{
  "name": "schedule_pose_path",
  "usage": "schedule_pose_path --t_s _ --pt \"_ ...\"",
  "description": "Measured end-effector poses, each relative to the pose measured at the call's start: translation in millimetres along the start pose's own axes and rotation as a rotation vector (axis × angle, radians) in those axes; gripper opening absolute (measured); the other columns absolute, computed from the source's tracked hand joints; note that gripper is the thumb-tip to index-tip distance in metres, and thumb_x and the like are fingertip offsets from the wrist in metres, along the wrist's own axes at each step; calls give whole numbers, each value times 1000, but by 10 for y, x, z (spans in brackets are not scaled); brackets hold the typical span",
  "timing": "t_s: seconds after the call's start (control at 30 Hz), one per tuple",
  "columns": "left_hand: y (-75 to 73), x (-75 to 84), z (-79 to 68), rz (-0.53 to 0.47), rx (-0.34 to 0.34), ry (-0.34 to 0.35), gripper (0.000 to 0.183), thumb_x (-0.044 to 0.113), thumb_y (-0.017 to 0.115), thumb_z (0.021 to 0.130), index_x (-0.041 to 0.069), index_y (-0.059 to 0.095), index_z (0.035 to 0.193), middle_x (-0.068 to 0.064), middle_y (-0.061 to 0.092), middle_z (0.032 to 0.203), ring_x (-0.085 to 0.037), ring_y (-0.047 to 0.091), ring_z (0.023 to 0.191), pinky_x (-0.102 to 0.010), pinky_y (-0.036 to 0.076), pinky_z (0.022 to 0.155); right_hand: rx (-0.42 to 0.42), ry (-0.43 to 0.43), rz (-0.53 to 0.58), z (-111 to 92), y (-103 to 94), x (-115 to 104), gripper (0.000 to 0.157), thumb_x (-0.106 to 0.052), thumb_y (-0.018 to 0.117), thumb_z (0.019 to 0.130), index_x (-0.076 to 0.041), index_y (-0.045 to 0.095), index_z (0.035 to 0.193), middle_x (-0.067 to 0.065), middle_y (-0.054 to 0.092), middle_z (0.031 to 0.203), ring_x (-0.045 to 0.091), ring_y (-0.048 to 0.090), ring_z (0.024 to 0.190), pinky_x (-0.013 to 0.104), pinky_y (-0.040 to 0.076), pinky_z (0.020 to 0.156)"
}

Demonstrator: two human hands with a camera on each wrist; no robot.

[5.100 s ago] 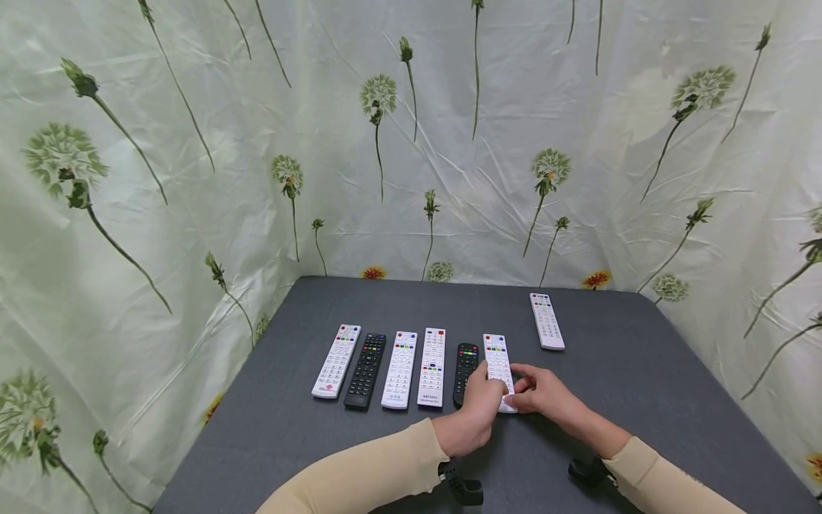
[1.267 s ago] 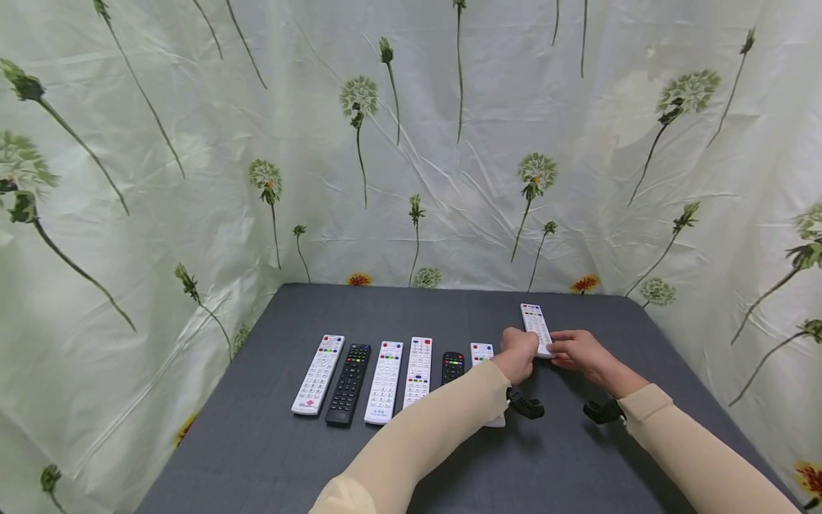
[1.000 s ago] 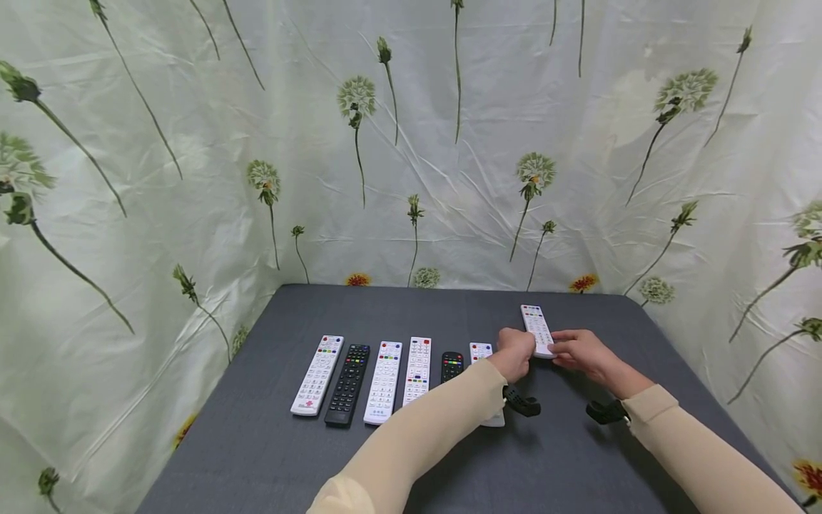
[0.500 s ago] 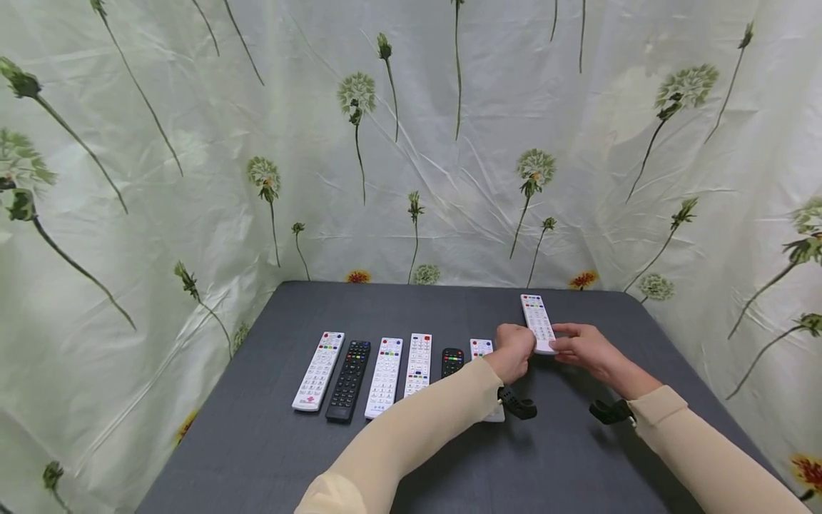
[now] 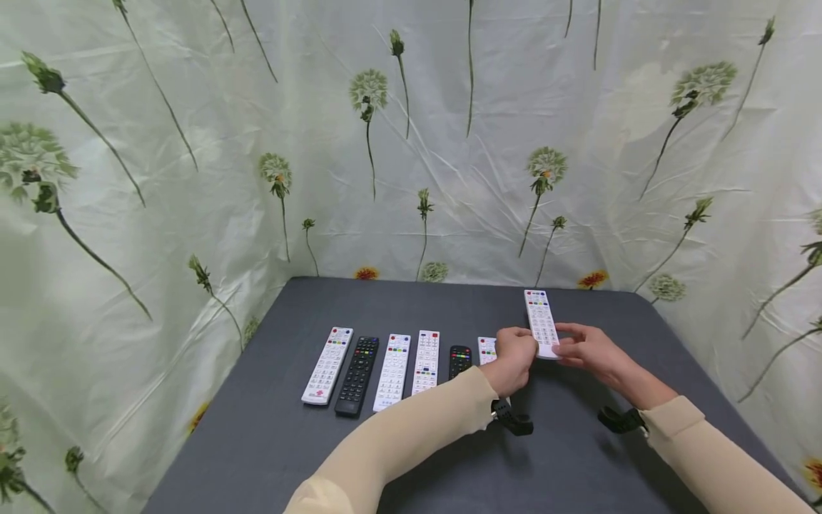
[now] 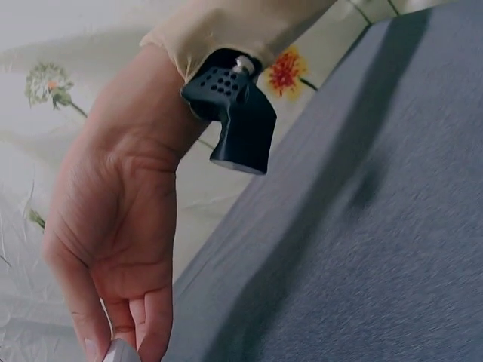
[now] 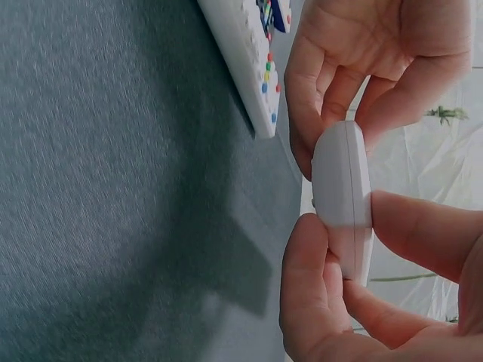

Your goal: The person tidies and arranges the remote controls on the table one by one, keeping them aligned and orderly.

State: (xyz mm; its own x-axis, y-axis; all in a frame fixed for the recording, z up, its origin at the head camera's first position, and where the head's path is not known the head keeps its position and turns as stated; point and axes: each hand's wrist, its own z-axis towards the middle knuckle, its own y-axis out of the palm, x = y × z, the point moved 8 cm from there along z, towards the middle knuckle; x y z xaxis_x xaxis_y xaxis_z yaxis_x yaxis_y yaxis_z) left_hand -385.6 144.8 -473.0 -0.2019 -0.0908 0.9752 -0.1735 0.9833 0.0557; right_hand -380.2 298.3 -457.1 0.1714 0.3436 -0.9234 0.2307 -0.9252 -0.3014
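Both hands hold the white remote control (image 5: 541,323) at the far right of the table, by its near end. My left hand (image 5: 515,358) pinches its left side, and my right hand (image 5: 594,355) its right side. In the right wrist view the remote's rounded end sits between the right hand (image 7: 407,294) and the left hand (image 7: 377,60), raised over the table with its shadow apart from it. Only a corner of the remote (image 6: 121,351) shows between the fingertips of the left hand (image 6: 121,204) in the left wrist view.
A slanted row on the dark table (image 5: 257,442) holds a white remote (image 5: 327,365), a black one (image 5: 357,376), two white ones (image 5: 392,371) and a small black one (image 5: 459,359). A white remote (image 5: 486,348) at the right end is mostly behind the left arm. A flowered curtain surrounds the table.
Five seconds ago both hands were on the white remote at the row's right end; they have since moved to the far one. In the last half second its near end has risen slightly.
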Motion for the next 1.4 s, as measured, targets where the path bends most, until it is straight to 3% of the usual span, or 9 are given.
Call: schedule_pose_path --t_s 0.33,0.67,0.83,1.07,1.4 --pt "-171 -48 -240 -75 -30 9 29 -15 61 76 0 75 96 -4 65 86 -17 57 77 -29 48 67 -39 -28 -2 -184 174 21 84 -12 71 93 6 19 156 24 58 121 22 65 97 38 55 87" --pt "-264 -153 -512 -99 -155 -24 35 -13 56 79 -4 72 109 -7 65 97 -19 58 89 -37 49 80 -55 -37 -6 -311 340 195 85 -13 73 92 3 21 157 22 58 117 25 63 95 34 56 83" --pt "-281 -193 -600 -93 -188 -30 38 -12 54 77 -3 72 109 -7 66 100 -19 57 90 -37 48 80 -57 -22 4 -356 420 269 85 -11 73 91 3 22 157 20 59 114 25 63 94 35 56 81" --pt "-246 -275 -719 -115 -248 -85 46 -10 53 79 -5 61 123 -12 64 118 -27 56 105 -47 44 92 -57 28 11 -400 507 396 86 -8 75 89 5 22 156 19 61 113 25 63 95 35 57 79" --pt "-245 -304 -784 -70 -229 -73 61 -8 53 72 -10 53 133 -18 56 133 -29 50 117 -47 41 98 -52 36 -37 -420 524 467 85 -11 77 88 10 26 152 16 64 108 24 64 91 35 57 76"
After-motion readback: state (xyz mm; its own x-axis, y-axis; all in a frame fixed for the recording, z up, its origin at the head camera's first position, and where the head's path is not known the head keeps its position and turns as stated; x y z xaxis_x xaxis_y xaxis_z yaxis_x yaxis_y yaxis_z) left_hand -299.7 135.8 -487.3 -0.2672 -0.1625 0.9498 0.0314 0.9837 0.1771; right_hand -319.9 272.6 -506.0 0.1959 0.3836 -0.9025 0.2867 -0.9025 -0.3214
